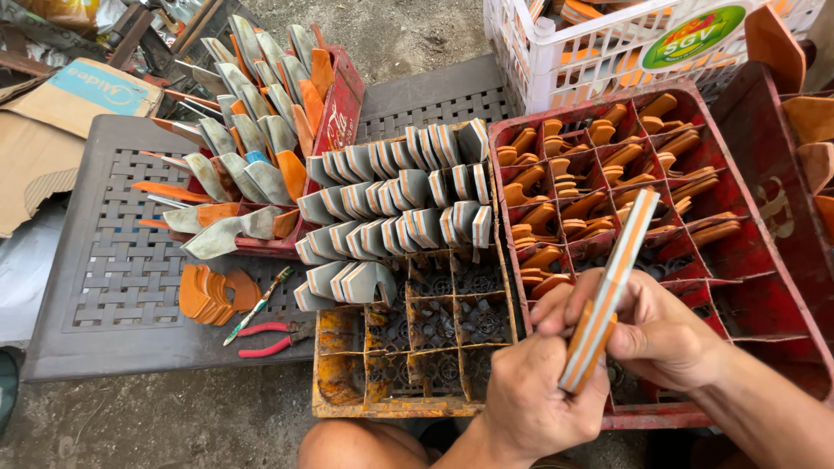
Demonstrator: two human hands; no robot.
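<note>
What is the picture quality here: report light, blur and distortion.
Head view: soft, even daylight, faint shadows, no glare. Left hand, right hand and the orange-grey stack they hold are sharp, as are the yellow crate and red pliers. Wide-angle bending curves the red crate near the edges.

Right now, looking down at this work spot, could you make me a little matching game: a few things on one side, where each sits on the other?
Things:
1. layered strip
2. red-handled pliers
3. white plastic crate
4. loose orange pieces

Places:
A. top edge of the view, behind the red crate
B. held between both hands
C. stacked on the dark mat, left
D. lying on the dark mat, beside the yellow crate

Pairs: 1-B, 2-D, 3-A, 4-C
</note>
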